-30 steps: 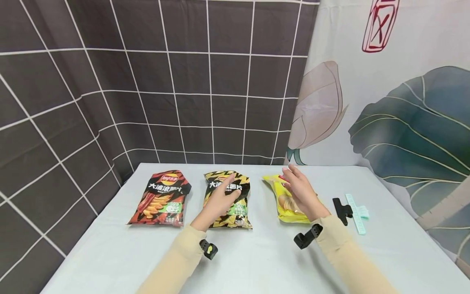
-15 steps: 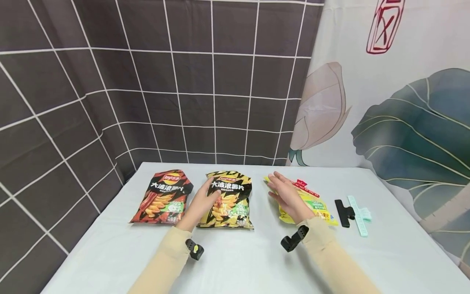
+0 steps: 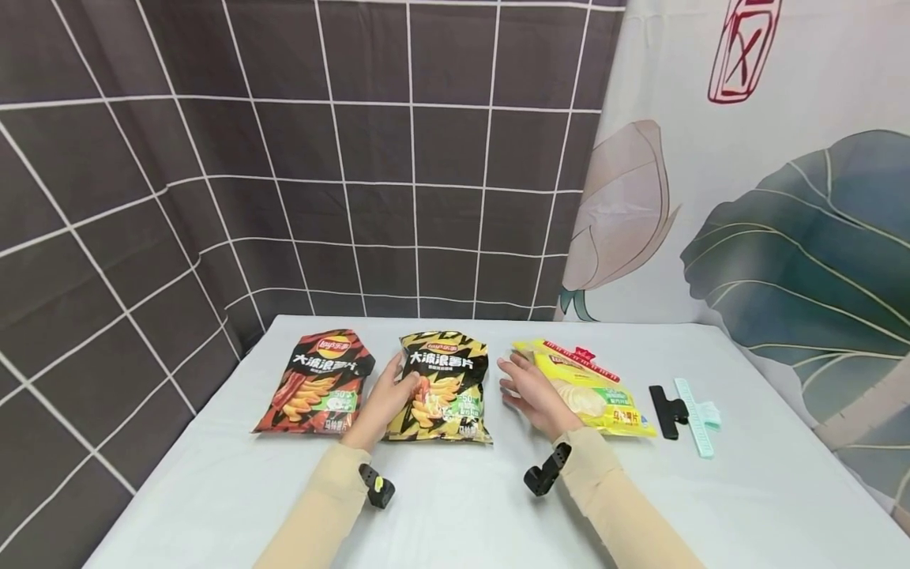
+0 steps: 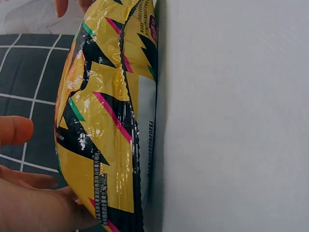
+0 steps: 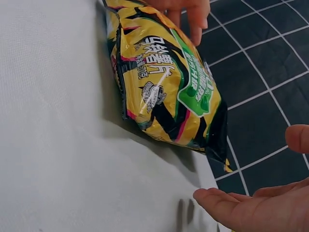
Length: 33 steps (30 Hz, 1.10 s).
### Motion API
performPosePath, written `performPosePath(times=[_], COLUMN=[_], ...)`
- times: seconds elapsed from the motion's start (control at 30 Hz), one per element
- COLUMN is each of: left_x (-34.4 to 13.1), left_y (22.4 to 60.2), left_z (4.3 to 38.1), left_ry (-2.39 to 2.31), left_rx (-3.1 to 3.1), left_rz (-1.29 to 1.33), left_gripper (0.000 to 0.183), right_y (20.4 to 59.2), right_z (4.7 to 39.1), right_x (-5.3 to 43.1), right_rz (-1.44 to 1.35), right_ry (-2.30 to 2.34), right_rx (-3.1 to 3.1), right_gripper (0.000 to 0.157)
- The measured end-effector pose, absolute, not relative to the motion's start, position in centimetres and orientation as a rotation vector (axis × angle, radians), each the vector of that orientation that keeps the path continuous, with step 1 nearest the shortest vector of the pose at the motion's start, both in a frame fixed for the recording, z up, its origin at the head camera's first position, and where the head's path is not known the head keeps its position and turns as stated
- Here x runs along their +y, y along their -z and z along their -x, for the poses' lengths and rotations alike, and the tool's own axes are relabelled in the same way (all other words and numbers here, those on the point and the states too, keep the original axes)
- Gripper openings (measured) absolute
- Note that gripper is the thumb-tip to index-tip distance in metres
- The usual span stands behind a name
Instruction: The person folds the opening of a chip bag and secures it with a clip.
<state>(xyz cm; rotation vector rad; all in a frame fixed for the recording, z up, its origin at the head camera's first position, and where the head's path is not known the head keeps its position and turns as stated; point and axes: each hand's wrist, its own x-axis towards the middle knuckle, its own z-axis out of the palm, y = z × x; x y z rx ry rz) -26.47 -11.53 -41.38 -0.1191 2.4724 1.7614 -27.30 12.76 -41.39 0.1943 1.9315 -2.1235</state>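
A black and yellow bag of potato chips (image 3: 446,395) lies face up in the middle of the table. My left hand (image 3: 382,403) is at its left edge, thumb over the front; in the left wrist view its fingers (image 4: 29,180) meet the bag's side while the thumb stands apart. To the right of that bag, my right hand (image 3: 538,397) hovers with relaxed fingers, holding nothing. The right wrist view shows a gap between this hand (image 5: 263,208) and the black and yellow bag (image 5: 169,92). A yellow chip bag (image 3: 597,399) with a red bag clip (image 3: 583,360) along its top lies beside the right hand.
A red and black chip bag (image 3: 316,387) lies left of my left hand. Right of the yellow bag are a black bag clip (image 3: 668,414) and a mint bag clip (image 3: 695,419). A dark grid-patterned cloth (image 3: 370,213) hangs behind the white table (image 3: 469,506).
My right hand has moved left, off the yellow bag and towards the middle one. The left hand has shifted from above the black and yellow bag to its left edge.
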Motion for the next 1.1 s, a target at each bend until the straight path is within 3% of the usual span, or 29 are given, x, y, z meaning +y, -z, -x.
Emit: performPosePath(times=[0.63, 0.87, 1.1], left_x=[-11.4, -11.3, -11.2], left_y=[42.6, 43.2, 43.6], left_z=[26.9, 27.2, 27.5], left_ry=[-1.780, -1.797, -1.768], left_rx=[2.374, 2.348, 2.342], left_rz=[0.188, 0.169, 0.195], left_gripper=[0.068, 0.066, 0.065], right_y=[42.9, 43.4, 43.5], right_z=[27.5, 27.4, 27.2], right_x=[10.8, 11.0, 10.9], right_rz=[-0.206, -0.087, -0.069], right_ry=[1.979, 1.927, 1.897], right_rx=[1.904, 1.958, 1.986], right_gripper=[0.077, 0.078, 0.074])
